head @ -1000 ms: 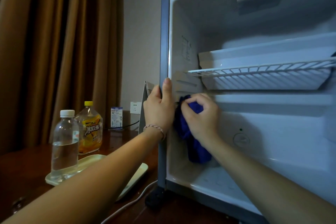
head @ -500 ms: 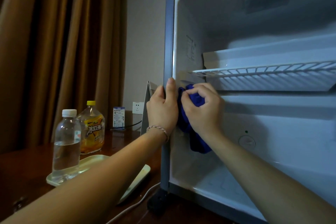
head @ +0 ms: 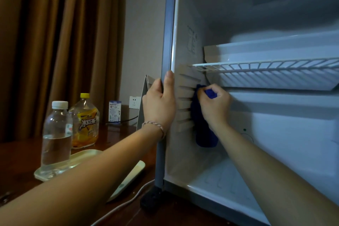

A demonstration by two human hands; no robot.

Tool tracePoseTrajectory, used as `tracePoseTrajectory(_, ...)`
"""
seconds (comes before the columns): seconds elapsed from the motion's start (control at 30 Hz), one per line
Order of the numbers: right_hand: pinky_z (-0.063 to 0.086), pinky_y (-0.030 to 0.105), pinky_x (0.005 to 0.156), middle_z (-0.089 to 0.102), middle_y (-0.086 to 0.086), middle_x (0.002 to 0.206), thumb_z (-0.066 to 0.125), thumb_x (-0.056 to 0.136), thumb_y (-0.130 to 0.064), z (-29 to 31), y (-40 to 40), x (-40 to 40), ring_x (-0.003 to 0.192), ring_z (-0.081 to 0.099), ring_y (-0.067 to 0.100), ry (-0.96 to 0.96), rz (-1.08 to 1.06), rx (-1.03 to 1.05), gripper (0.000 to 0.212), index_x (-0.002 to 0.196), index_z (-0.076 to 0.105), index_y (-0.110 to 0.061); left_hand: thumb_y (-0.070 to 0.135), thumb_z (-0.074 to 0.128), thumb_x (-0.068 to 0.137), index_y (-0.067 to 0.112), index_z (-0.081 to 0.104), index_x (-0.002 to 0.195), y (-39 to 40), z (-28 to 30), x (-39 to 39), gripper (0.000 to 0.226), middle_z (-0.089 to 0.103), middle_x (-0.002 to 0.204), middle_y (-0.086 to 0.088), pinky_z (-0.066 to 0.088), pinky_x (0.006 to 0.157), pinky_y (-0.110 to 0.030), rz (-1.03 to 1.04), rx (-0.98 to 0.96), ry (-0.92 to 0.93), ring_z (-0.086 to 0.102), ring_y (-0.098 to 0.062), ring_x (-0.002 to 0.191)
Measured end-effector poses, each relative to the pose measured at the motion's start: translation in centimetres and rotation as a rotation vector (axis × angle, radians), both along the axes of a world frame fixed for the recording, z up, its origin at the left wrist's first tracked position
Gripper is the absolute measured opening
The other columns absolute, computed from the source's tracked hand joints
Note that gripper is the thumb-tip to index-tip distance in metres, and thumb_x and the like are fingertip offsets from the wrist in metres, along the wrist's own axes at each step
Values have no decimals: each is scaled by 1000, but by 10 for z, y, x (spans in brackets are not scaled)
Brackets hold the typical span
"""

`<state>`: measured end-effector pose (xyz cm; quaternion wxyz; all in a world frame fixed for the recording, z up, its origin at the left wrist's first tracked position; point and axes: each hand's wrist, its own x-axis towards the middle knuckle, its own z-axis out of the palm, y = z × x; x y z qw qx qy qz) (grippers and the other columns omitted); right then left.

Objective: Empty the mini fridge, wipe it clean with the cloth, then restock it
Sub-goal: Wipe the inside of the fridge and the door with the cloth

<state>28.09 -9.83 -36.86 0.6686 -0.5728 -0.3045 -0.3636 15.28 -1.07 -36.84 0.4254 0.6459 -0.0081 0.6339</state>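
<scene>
The mini fridge [head: 167,29] stands open and holds no items; a white wire shelf [head: 266,66] crosses its middle. My left hand [head: 158,102] grips the fridge's grey left front edge, thumb on the front face. My right hand [head: 213,104] is inside, holding a dark blue cloth [head: 203,132] against the ribbed left inner wall just under the shelf; the cloth hangs down below my fist. Left of the fridge, a clear water bottle [head: 56,139] stands on a pale tray [head: 86,158], with a yellow-capped iced tea bottle [head: 85,121] behind it.
Everything sits on a dark wooden table [head: 16,156]. A white cable [head: 126,202] runs along it past the fridge's black foot. A folded card stand [head: 145,97], a small carton [head: 114,111] and a wall socket [head: 134,102] are behind. Brown curtains hang at left.
My right hand has moved the cloth deeper along the left inner wall, away from the front edge. My left hand has kept its grip on the fridge edge.
</scene>
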Motion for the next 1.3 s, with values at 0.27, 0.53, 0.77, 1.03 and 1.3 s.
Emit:
tracePoseTrajectory(0.27, 50, 32, 65, 62, -9, 61, 70, 76, -27, -5, -2, -38, 63, 59, 11, -62, 19, 18, 16, 62, 64, -28, 50, 40, 101, 14, 51, 74, -3, -1, -4, 47, 46, 58, 5, 36, 46, -8, -56, -15, 33, 47, 3, 48)
tracePoseTrajectory(0.53, 48, 19, 80, 65, -7, 86, 70, 81, -15, 7, 2, -68, 86, 62, 5, -476, -70, -22, 7, 75, 71, -12, 44, 33, 105, 20, 51, 69, 1, -1, 1, 47, 51, 55, 2, 37, 45, -9, -60, -18, 1, 48, 1, 45)
tracePoseTrajectory(0.77, 46, 17, 77, 66, -2, 82, 72, 81, -10, 23, 5, -58, 82, 61, 3, -448, -50, 40, 8, 73, 71, -12, 47, 34, 104, 20, 53, 70, 4, -1, 3, 47, 51, 57, 3, 36, 47, -10, -31, -11, -1, 48, 1, 48)
tracePoseTrajectory(1.03, 43, 25, 60, 58, -16, 52, 73, 78, -21, 22, 1, -22, 54, 51, 0, -24, 16, 86, 22, 59, 62, -27, 51, 36, 102, 20, 52, 69, 2, -2, 2, 48, 48, 55, 6, 34, 48, -14, -6, 1, 7, 48, -1, 50)
tracePoseTrajectory(1.3, 44, 27, 60, 57, -10, 55, 71, 79, -26, 21, 0, -13, 58, 53, 12, 75, -7, 52, 20, 63, 61, -22, 53, 36, 101, 15, 53, 71, 5, -3, 4, 51, 48, 55, 4, 37, 46, -12, -34, 13, -1, 46, -1, 47)
